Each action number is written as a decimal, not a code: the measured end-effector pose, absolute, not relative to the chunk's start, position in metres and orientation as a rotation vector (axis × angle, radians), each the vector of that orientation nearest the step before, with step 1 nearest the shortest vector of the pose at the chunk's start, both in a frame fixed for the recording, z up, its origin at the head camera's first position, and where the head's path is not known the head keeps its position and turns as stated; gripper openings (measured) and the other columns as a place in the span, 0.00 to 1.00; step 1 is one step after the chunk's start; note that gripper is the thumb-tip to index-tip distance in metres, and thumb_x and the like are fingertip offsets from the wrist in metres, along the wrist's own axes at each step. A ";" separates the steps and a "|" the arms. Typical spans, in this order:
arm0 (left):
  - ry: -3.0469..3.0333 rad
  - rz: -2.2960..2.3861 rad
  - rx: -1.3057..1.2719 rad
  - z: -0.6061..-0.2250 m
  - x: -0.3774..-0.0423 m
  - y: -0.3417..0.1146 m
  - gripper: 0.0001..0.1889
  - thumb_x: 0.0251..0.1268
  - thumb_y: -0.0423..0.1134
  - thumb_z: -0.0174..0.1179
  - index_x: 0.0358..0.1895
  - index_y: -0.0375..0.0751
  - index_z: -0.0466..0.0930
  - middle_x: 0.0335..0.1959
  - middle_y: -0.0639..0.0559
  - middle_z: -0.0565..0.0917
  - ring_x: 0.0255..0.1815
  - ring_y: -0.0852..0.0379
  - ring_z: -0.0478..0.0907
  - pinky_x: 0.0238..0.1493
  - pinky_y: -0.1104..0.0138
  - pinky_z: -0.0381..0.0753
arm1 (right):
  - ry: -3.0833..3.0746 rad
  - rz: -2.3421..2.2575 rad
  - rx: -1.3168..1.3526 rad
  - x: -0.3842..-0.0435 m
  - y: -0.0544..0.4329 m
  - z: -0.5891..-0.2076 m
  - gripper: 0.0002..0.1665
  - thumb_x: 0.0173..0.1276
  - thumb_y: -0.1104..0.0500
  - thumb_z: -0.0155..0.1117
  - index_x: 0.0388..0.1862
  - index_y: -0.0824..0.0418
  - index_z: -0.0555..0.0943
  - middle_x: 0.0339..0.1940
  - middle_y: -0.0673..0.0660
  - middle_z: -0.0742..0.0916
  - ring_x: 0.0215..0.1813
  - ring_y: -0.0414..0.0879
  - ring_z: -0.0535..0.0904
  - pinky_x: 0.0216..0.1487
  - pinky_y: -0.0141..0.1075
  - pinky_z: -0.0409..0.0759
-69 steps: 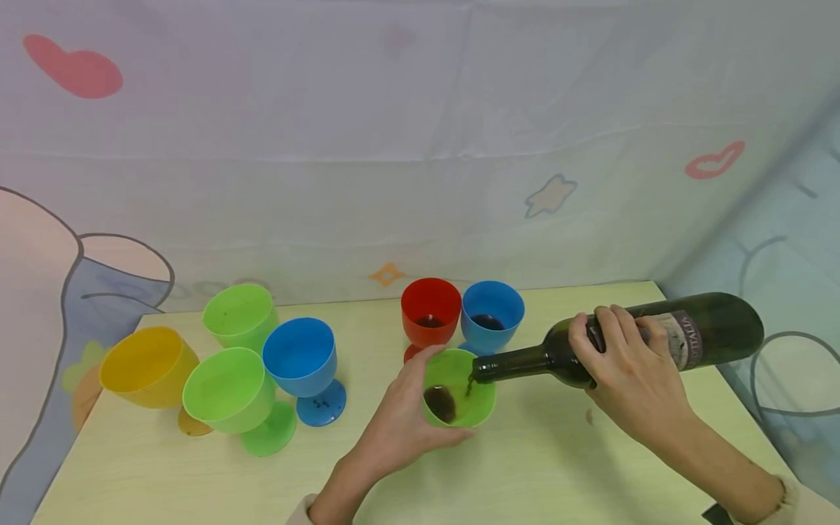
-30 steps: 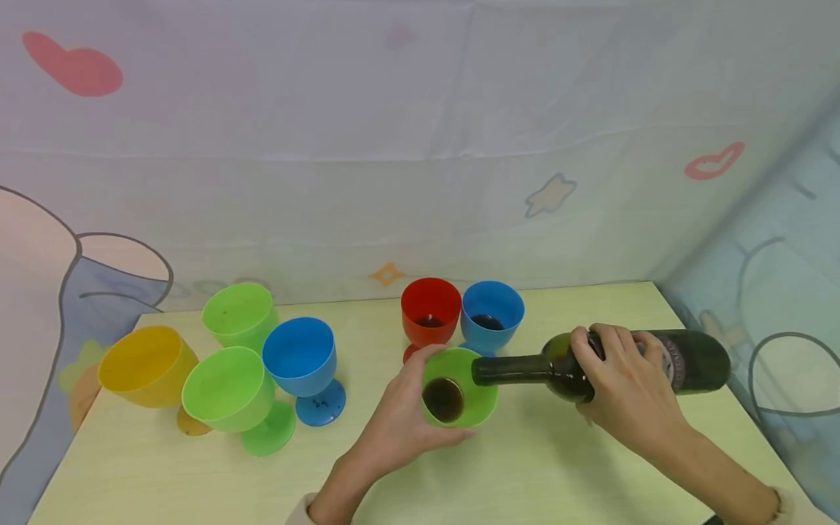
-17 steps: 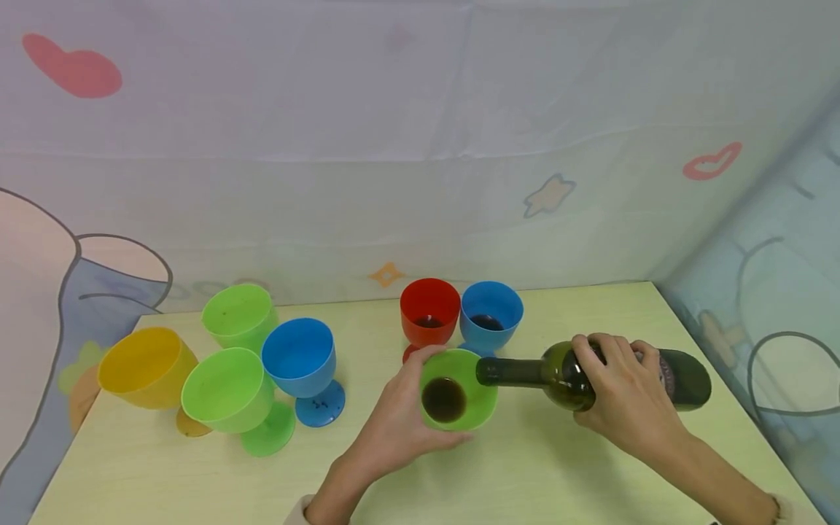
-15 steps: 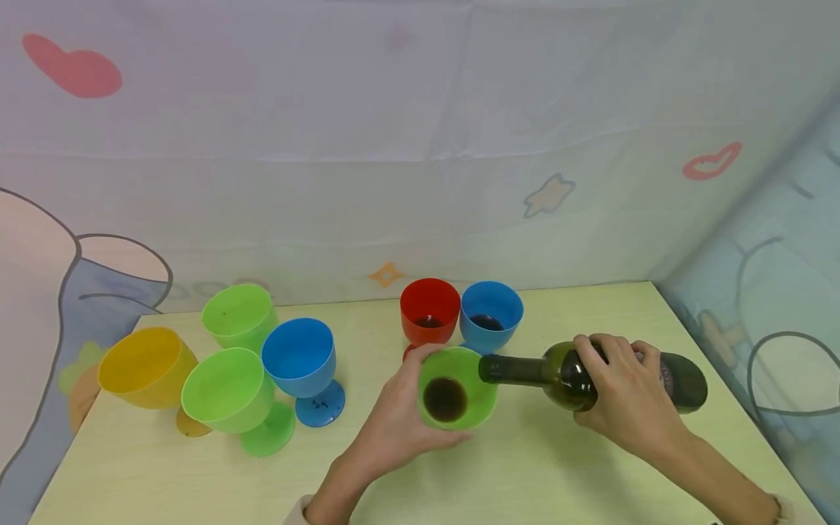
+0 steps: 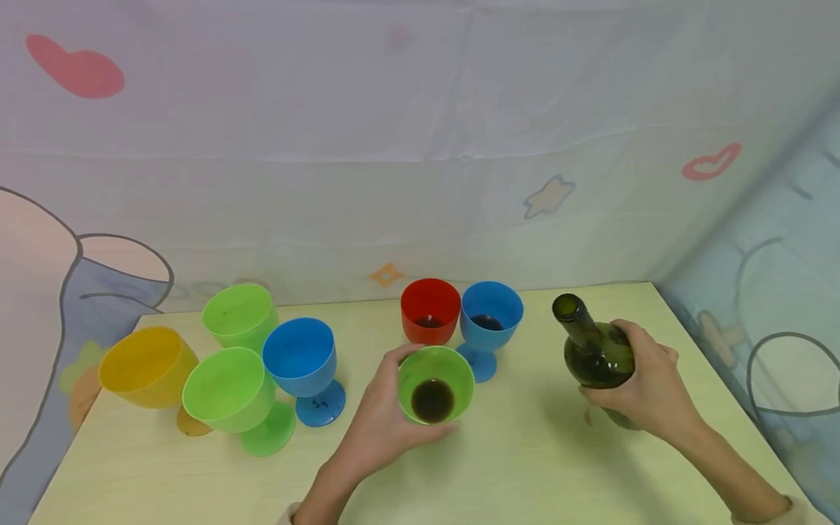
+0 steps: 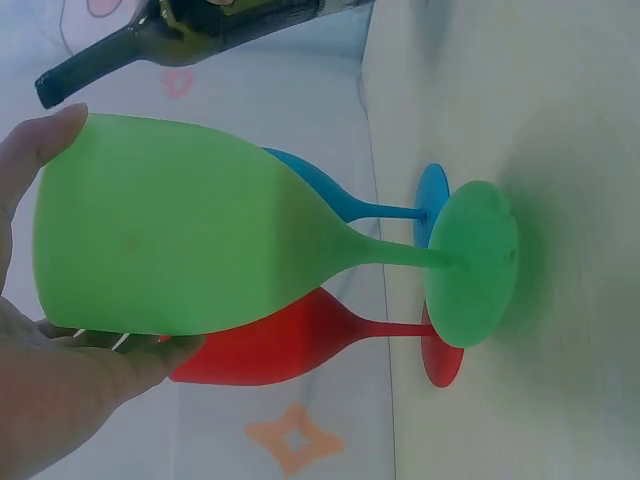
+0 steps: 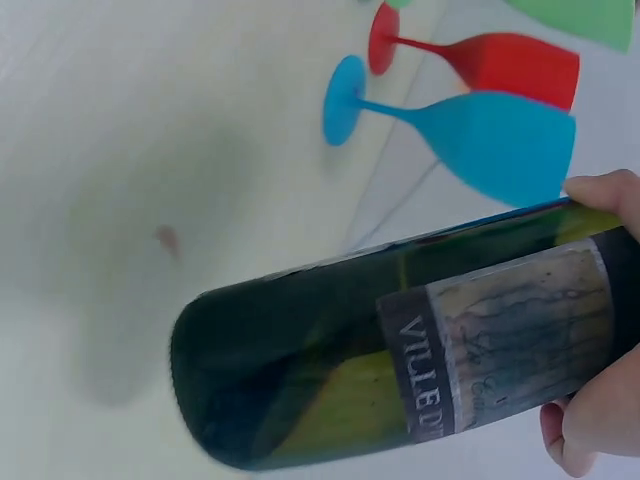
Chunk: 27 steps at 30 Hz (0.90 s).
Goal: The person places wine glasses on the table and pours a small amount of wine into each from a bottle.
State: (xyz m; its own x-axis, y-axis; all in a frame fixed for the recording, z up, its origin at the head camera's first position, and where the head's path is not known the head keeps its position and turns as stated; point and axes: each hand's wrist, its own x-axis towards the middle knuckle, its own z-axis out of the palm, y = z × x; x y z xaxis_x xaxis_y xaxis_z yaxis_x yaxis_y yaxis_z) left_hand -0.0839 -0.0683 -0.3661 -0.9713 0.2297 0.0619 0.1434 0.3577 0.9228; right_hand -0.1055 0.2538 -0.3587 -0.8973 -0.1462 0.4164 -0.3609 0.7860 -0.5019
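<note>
Before the red goblet (image 5: 430, 299) and the blue goblet (image 5: 494, 337) just beside it, my left hand (image 5: 387, 419) grips a green goblet (image 5: 438, 363) with dark liquid (image 5: 433, 402) at its bottom. To its right, my right hand (image 5: 648, 383) clasps the green bottle (image 5: 596, 359), tilted, mouth up, above the table (image 5: 518, 474).

Between your held green goblet (image 5: 457, 383) and bottle (image 5: 593, 357): open tabletop (image 5: 518, 437), room to pass. Red goblet (image 5: 429, 334) and blue goblet (image 5: 491, 338) block you behind; leftward, four clustered goblets (image 5: 230, 397).
</note>
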 end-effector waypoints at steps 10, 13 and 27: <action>2.596 1.653 0.252 -0.365 -0.083 -0.076 0.46 0.37 0.45 0.74 0.62 0.41 0.57 0.53 0.50 0.71 0.54 0.50 0.67 0.46 0.56 0.75 | -2.718 1.094 -0.057 -0.107 0.278 -0.372 0.53 0.46 0.54 0.76 0.64 0.66 0.54 0.50 0.71 0.73 0.48 0.66 0.71 0.38 0.55 0.71; 2.605 1.652 0.222 -0.365 -0.083 -0.078 0.46 0.37 0.45 0.74 0.62 0.42 0.57 0.53 0.50 0.71 0.54 0.50 0.67 0.45 0.56 0.75 | -2.704 1.137 -0.133 -0.106 0.282 -0.376 0.53 0.48 0.52 0.74 0.65 0.65 0.53 0.51 0.71 0.72 0.48 0.65 0.71 0.37 0.50 0.71; 2.672 1.691 0.144 -0.364 -0.090 -0.090 0.47 0.40 0.43 0.74 0.64 0.37 0.54 0.56 0.47 0.69 0.55 0.48 0.66 0.47 0.54 0.75 | -2.602 1.233 -0.325 -0.104 0.293 -0.385 0.53 0.50 0.55 0.73 0.66 0.67 0.51 0.58 0.63 0.68 0.48 0.46 0.68 0.39 0.30 0.67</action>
State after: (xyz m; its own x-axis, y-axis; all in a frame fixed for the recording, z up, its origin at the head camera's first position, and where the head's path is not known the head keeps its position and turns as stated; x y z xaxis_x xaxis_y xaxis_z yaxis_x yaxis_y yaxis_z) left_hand -0.0903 -0.0904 -0.3639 -0.9956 0.0640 0.0687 0.0895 0.4254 0.9006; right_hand -0.1036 0.2926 -0.3849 -0.9456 0.3010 0.1231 0.0954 0.6188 -0.7798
